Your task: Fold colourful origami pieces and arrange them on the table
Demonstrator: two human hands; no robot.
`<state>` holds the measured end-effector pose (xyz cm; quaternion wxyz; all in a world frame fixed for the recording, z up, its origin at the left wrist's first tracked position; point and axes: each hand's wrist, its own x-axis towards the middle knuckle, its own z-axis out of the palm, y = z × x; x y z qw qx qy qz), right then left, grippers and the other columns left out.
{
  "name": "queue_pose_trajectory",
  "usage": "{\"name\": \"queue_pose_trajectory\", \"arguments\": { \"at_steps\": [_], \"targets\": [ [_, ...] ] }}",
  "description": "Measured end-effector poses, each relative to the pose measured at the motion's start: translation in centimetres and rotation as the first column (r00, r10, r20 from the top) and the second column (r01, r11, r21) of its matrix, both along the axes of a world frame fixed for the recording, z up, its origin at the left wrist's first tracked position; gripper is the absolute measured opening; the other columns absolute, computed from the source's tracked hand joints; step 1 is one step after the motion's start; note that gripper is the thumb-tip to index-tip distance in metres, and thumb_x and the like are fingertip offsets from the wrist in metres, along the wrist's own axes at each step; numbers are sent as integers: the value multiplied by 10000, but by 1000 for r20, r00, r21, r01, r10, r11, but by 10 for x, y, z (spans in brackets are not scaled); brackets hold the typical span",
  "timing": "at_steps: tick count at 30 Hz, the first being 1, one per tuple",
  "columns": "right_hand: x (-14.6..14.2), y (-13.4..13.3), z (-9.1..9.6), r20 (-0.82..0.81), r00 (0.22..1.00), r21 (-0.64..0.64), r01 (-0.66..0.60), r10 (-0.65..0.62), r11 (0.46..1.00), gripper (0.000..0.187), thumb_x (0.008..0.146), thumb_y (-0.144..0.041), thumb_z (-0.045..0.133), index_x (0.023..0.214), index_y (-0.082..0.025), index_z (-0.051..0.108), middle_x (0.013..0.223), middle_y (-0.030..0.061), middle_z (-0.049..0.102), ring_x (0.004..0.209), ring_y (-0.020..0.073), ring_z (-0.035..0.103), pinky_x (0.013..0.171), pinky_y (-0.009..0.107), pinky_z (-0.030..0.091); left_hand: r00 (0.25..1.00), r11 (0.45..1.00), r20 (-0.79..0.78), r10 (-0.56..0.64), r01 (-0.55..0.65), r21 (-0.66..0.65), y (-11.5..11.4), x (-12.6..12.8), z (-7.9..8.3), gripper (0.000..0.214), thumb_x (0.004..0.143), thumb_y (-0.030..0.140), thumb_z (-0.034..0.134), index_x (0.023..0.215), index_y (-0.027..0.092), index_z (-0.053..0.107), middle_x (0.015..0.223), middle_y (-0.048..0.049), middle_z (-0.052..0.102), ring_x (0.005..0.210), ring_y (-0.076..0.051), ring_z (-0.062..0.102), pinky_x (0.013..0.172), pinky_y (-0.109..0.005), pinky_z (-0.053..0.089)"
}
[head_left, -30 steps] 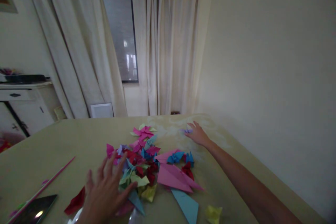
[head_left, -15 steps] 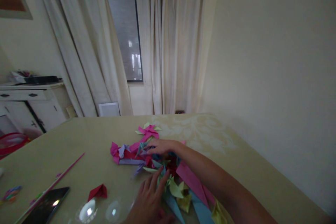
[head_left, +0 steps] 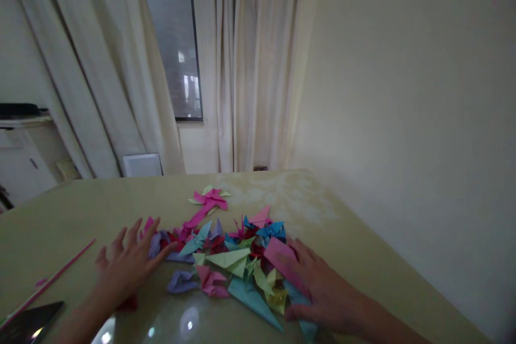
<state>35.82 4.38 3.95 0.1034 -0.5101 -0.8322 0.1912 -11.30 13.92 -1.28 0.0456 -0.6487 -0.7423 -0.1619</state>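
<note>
A heap of colourful folded-paper origami pieces lies on the table in front of me: a pale green paper plane, a light blue folded strip, blue folds and a pink folded piece. My left hand is spread open at the heap's left end, its fingertips near a purple piece. At the right end my right hand rests open against the heap, thumb apart, beside a pink folded strip that it partly covers. A red paper piece shows partly behind my left forearm.
A pink and green paper flower lies behind the heap. To the left are a thin pink stick and a dark phone. Curtains hang beyond the table, and a wall runs along the right.
My hands have moved apart from the middle of the heap, the left to its left end and the right to its right end, uncovering more pieces. The view has turned slightly right.
</note>
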Motion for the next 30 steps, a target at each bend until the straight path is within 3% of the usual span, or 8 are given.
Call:
{"name": "queue_pose_trajectory", "arguments": {
  "at_steps": [3, 5, 10, 15, 19, 23, 26, 30],
  "targets": [
    [-5, -28, -25, 27, 998, -37, -54, 55, 998, 1100, 729, -686, 873, 1661, -458, 334, 1798, 94, 136, 1629, 467, 128, 1249, 715, 266, 992, 988, 80, -94, 103, -116, 8, -7, -17, 821, 946, 725, 430, 1601, 233, 497, 1706, -206, 371, 1521, -526, 379, 1144, -752, 340],
    [-14, -22, -34, 7, 997, -38, -74, 75, 997, 1013, 803, -644, 835, 1661, -467, 327, 1802, 70, 125, 1638, 436, 119, 1270, 691, 232, 959, 953, 127, -253, 270, -139, 8, 2, -21, 753, 948, 704, 459, 1544, 260, 574, 1670, -162, 447, 1501, -462, 448, 1190, -675, 366],
    [-32, 40, -41, -166, 984, 125, -42, 63, 991, 860, 976, -397, 670, 1713, -326, 233, 1762, 80, 303, 1612, 297, 298, 1299, 504, 281, 773, 786, 190, -606, 618, -4, -26, 36, -18, 592, 965, 649, 584, 1444, 309, 659, 1560, -80, 598, 1428, -338, 567, 1190, -462, 483],
    [-69, 102, -46, -306, 952, 133, 29, 13, 991, 701, 987, -340, 638, 1643, -227, 420, 1636, 144, 514, 1493, 326, 494, 1246, 523, 365, 670, 676, 96, -736, 736, 43, -77, 75, -14, 874, 843, 617, 793, 1610, 358, 464, 1659, -134, 485, 1450, -387, 548, 1129, -517, 554],
    [-111, 134, -45, -376, 926, 107, 19, 23, 994, 683, 973, -324, 647, 1610, -167, 456, 1610, 195, 530, 1487, 348, 497, 1235, 548, 377, 605, 606, 37, -795, 795, 37, -89, 119, -3, 998, 799, 534, 867, 1652, 378, 372, 1703, -126, 413, 1512, -396, 464, 1150, -563, 531],
    [-119, 139, -26, -459, 886, 95, -27, 68, 995, 645, 1006, -398, 620, 1601, -207, 463, 1624, 152, 518, 1413, 287, 579, 1146, 455, 504, 638, 630, -59, -768, 769, 111, -83, 138, 5, 969, 835, 349, 866, 1656, 372, 351, 1713, -118, 388, 1515, -366, 456, 1189, -558, 494],
    [-89, 116, -5, -499, 866, 93, 13, 35, 996, 579, 1068, -480, 501, 1592, -235, 471, 1572, 154, 563, 1262, 274, 681, 1007, 445, 599, 712, 679, -98, -696, 696, 233, -77, 118, 7, 758, 981, 341, 694, 1657, 357, 351, 1685, -115, 421, 1492, -329, 483, 1184, -499, 497],
    [-45, 48, -3, -463, 885, 92, 92, -39, 991, 576, 1044, -573, 536, 1540, -281, 557, 1506, 159, 620, 1276, 339, 666, 1071, 549, 554, 889, 852, -70, -453, 454, 261, -60, 69, 6, 542, 1047, 459, 521, 1571, 322, 510, 1571, -125, 547, 1424, -359, 531, 1149, -556, 483]
  ]
}}
